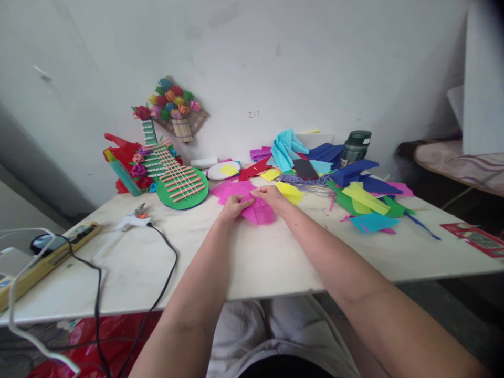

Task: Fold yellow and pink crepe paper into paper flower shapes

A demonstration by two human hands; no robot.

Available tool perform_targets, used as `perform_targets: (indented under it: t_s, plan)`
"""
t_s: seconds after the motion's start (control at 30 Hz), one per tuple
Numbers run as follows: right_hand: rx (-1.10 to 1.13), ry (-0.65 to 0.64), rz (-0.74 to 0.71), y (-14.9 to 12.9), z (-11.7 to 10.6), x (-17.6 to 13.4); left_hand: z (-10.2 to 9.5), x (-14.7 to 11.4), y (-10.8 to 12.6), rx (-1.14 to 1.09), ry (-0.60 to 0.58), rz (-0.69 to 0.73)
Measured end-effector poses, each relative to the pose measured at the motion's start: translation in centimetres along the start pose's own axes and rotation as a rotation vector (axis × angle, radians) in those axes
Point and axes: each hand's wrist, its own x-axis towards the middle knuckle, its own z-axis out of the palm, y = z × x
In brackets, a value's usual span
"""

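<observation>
Right of the green guitar-shaped craft [183, 189] on the table [271, 268], pink paper [258, 214] sits pinched in the left hand [236, 203] and right hand [271, 195]; probably light, limp, tear-prone, so best gripped softly, inboard of the edges.

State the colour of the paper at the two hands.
Bright pink. The paper shows best in the head view, the only one here.

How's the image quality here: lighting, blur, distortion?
Head view: light soft, no harsh glare on the tabletop; wide-angle stretch enlarges the forearms toward the bottom; top-right corner falls dark; hands and pink paper look slightly soft; print on the red card at right is unreadable.
</observation>
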Motion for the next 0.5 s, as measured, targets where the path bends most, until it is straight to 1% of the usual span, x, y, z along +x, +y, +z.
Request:
perform_targets:
  t_s: [0.2,0.33,0.5]
  plan:
    - [-0.003,-0.008,0.022,-0.22,-0.13,0.07,0.27,0.03,-0.17,0.020,-0.009,0.022]
    - [0.031,0.004,0.024,-0.10,-0.05,0.28,0.59,-0.20,0.24,0.053,-0.055,0.046]
    - [0.079,0.025,0.080,-0.20,-0.02,0.13,0.74,-0.41,0.65,0.080,-0.090,0.088]
